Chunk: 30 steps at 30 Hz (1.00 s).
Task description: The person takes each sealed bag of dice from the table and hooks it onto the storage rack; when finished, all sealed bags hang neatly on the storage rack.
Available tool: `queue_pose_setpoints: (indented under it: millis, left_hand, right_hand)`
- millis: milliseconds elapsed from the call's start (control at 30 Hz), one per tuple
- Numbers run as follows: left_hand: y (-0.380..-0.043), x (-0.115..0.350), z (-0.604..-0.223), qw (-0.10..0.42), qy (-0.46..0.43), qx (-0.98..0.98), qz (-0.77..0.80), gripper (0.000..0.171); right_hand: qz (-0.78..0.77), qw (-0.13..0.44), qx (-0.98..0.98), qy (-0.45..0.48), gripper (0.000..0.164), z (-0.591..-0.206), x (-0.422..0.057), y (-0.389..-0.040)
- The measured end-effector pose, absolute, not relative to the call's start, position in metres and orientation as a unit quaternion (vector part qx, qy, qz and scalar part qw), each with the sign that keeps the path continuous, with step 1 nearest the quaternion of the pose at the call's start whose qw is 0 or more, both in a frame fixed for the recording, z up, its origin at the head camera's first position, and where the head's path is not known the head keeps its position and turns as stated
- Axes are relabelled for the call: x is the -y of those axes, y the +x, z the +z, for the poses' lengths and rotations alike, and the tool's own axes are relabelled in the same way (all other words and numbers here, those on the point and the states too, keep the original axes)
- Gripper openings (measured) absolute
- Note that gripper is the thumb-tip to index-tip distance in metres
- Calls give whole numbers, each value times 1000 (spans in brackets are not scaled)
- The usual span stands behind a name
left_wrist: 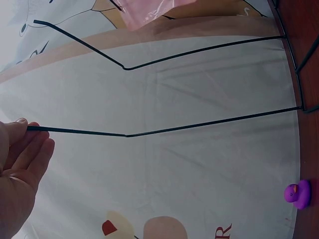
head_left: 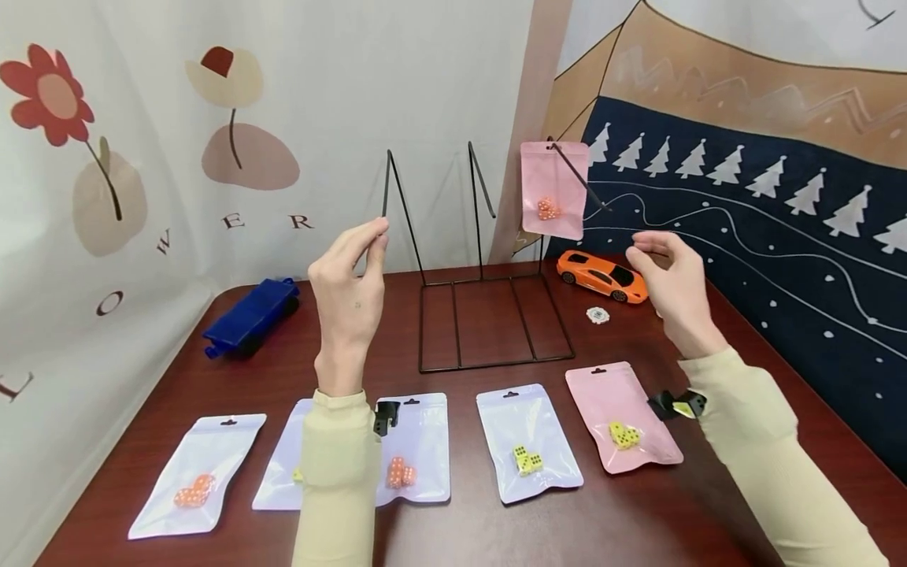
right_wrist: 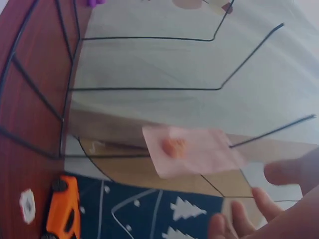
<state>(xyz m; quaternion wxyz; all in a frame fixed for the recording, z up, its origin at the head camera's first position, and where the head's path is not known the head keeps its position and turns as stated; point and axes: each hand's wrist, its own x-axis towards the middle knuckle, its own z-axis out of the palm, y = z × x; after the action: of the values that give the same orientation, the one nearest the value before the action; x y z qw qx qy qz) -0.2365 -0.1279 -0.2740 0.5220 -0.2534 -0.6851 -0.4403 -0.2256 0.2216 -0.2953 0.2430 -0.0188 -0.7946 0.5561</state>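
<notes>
A black wire rack (head_left: 496,365) with three upright hooks stands at the table's middle. My left hand (head_left: 349,295) pinches the front end of its left hook (left_wrist: 79,132) between thumb and fingers. From the right hook hangs a pink zip bag (head_left: 556,177) with orange dice in it. To the right of that hook's tip, my right hand (head_left: 671,287) is raised with fingers loosely bent and nothing in them. Its fingertips (right_wrist: 259,196) are apart from the hanging bag in the right wrist view. The middle hook (head_left: 475,209) carries nothing.
Nearer on the table lie a white bag (head_left: 186,453), two lavender bags partly behind my left sleeve, another pale bag (head_left: 527,421) and a pink bag (head_left: 602,394), with dice. Around the rack are a blue toy (head_left: 251,315), orange car (head_left: 602,276), white chip (head_left: 597,315) and purple duck (left_wrist: 301,196).
</notes>
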Motion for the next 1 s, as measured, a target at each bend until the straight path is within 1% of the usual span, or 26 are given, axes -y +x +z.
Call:
queue_pose_setpoints:
  millis: [267, 367, 500, 600, 800, 900, 1000]
  left_hand:
    - [-237, 128, -271, 523, -248, 689, -436, 15]
    - [-237, 128, -272, 525, -245, 691, -433, 15]
    - [-236, 128, -274, 522, -240, 695, -433, 15]
    - [-235, 128, -276, 520, -239, 695, -434, 15]
    - [-235, 129, -275, 526, -241, 691, -434, 14]
    - [-236, 128, -274, 527, -242, 689, -435, 14]
    - [-236, 128, -274, 526, -243, 688, -437, 14]
  right_hand:
    - [417, 138, 898, 12, 38, -309, -243, -184]
    - [373, 99, 922, 31, 35, -317, -249, -171]
    - [335, 43, 939, 70, 28, -332, -256, -157]
    - [329, 4, 940, 90, 23, -342, -260, -152]
    - [329, -51, 934, 128, 13, -359, -265, -151]
    - [327, -86, 933, 128, 13, -366, -267, -151]
    - [320, -131, 932, 109, 17, -370, -269, -151]
